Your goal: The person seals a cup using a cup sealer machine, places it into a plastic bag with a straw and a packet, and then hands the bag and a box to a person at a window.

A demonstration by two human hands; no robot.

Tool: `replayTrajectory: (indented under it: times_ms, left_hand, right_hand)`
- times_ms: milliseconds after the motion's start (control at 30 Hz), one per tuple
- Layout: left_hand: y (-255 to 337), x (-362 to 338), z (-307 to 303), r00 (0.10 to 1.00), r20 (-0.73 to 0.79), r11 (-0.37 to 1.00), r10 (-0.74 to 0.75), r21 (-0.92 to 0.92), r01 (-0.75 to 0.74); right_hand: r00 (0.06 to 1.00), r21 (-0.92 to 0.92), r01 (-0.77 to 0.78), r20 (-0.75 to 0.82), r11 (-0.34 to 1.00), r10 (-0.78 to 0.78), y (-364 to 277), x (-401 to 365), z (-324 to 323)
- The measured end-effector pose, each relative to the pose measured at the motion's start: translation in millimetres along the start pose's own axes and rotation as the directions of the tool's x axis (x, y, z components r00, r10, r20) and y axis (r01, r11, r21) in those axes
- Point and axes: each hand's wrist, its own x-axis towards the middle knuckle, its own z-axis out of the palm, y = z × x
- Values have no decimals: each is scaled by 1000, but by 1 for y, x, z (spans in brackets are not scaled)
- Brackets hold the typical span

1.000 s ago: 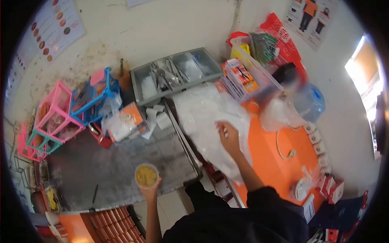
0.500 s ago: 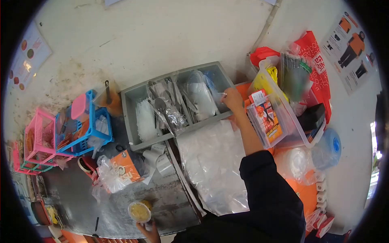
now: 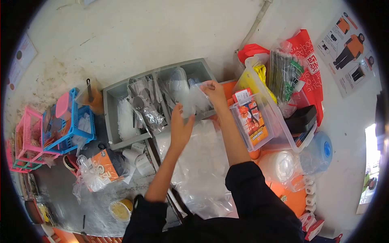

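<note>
My right hand is raised over the right end of the grey divided tray, its fingers pinched on a thin clear plastic bag. Just left of that bag is my left hand, with thumb and fingers apart and nothing in it. The tray's compartments hold wrapped black cutlery, clear plastic spoons or lids and white packets; which of the clear items they are is hard to tell. A lidded clear tub with yellow contents stands on the dark counter at lower left.
Flat clear plastic sheets or bags lie in front of the tray. At right is a clear bin with packets and a red bag. Blue and pink baskets and an orange box are at left.
My left hand has let go of the yellow tub and come up beside my right hand. The right hand has drawn the clear bag up and left from the tray.
</note>
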Motion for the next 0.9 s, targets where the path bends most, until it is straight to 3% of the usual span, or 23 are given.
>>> replayTrajectory:
  times_ms: [67, 100, 167, 200, 233, 300, 400, 467, 500, 533, 567, 600, 633, 667, 733, 767, 867, 900]
  left_hand:
    - [-7, 33, 26, 934, 195, 930, -300, -157, 331]
    - [-21, 37, 37, 934, 189, 929, -303, -159, 334]
    - [-47, 47, 58, 934, 357, 918, 16, -376, 128]
    - [-38, 49, 62, 937, 349, 916, 20, -382, 123]
    - [-30, 45, 66, 931, 361, 875, 52, -467, 132]
    - [-25, 36, 66, 927, 366, 824, 81, -548, 144]
    - [-21, 32, 48, 944, 326, 892, 58, -441, 98]
    - [-10, 29, 36, 981, 109, 944, -163, -271, 187]
    - [-5, 33, 34, 980, 112, 944, -166, -269, 191]
    - [-1, 40, 34, 994, 111, 997, 4, -80, 5]
    - [1, 45, 35, 975, 146, 977, 169, 108, -186]
    - [1, 48, 37, 975, 155, 978, 160, 107, -178]
    - [2, 53, 40, 930, 290, 965, 224, 65, -253]
    - [2, 55, 42, 862, 414, 946, 291, 10, -324]
    - [1, 55, 48, 838, 490, 943, 240, 86, -321]
    - [0, 54, 51, 812, 554, 932, 181, 167, -322]
    - [-7, 49, 64, 847, 515, 926, 134, 239, -292]
    - [-6, 49, 65, 848, 513, 927, 133, 237, -289]
  right_hand:
    - [996, 78, -77, 61, 994, 73, 8, 1, -5]
    - [995, 75, -79, 67, 994, 73, 8, -6, -4]
    - [996, -227, -66, -68, 972, 51, 0, -21, 1]
    - [989, -257, -132, -99, 958, 109, 9, -22, 0]
    - [990, -263, -126, -92, 957, 105, 16, -16, -4]
    - [979, -62, -89, -190, 994, 76, 24, -10, -13]
    - [966, -157, -8, -258, 988, -34, 29, -5, -13]
    - [950, -206, 26, -300, 978, -89, 20, -21, -8]
    - [917, -358, 23, -363, 934, -162, 3, -36, -3]
    - [879, -501, 6, -410, 865, -244, -14, -47, -1]
    - [880, -503, -2, -412, 864, -238, -28, -53, -2]
    - [950, -444, -78, -305, 892, -69, -39, -59, -6]
    - [979, -391, -161, -182, 906, 95, -44, -64, -9]
    - [977, -392, -166, -189, 905, 98, -34, -65, -13]
    - [944, -742, 182, -52, 645, -327, -8, -66, -21]
    - [944, -745, 178, -55, 642, -325, -12, -67, -22]
    - [980, -833, 124, 18, 539, -198, -44, -70, -25]
    - [995, -873, 92, 60, 479, -82, -56, -65, -30]
